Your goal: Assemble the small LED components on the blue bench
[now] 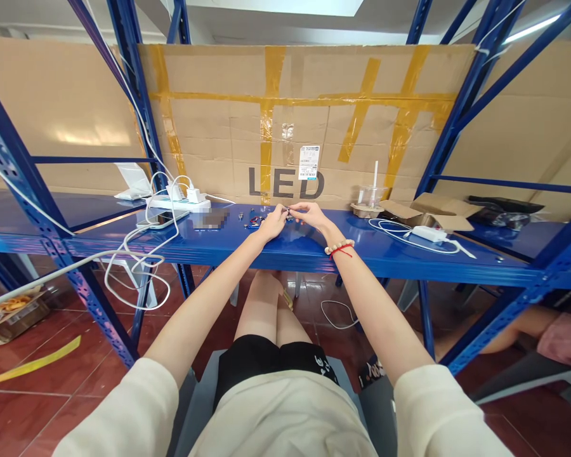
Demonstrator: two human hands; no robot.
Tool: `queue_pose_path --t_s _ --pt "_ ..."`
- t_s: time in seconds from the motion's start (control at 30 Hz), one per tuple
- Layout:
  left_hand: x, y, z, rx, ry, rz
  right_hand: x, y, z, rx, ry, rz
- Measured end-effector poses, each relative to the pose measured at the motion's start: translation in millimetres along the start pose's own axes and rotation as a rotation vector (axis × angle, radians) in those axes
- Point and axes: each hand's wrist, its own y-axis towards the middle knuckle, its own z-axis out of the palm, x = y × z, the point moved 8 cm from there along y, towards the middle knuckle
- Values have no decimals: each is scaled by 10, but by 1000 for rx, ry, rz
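Over the blue shelf (209, 244), my left hand (273, 222) and my right hand (313, 214) meet with their fingertips close together. Between the fingertips is a small dark item, too small to name; both hands are pinched at it. Small blue and metallic parts (254, 222) lie on the shelf beside my left hand, and a few more bits show beneath the fingers. A beaded bracelet with red string (339, 247) is around my right wrist.
White power strip (181, 204), looping cables and a phone (162, 219) are at left. On the right stand a clear cup with a straw (368, 200), a white adapter (428, 233) and an open cardboard box (442, 209). Another person's leg (509, 330) shows at lower right.
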Motion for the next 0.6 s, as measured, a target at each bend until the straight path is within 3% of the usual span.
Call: queue_pose_path --t_s 0.23,0.6 --pt "-45 -15 -14 -15 -50 57 37 -27 23 25 52 11" --pt "5 18 -5 -16 54 -1 -16 4 37 39 18 10"
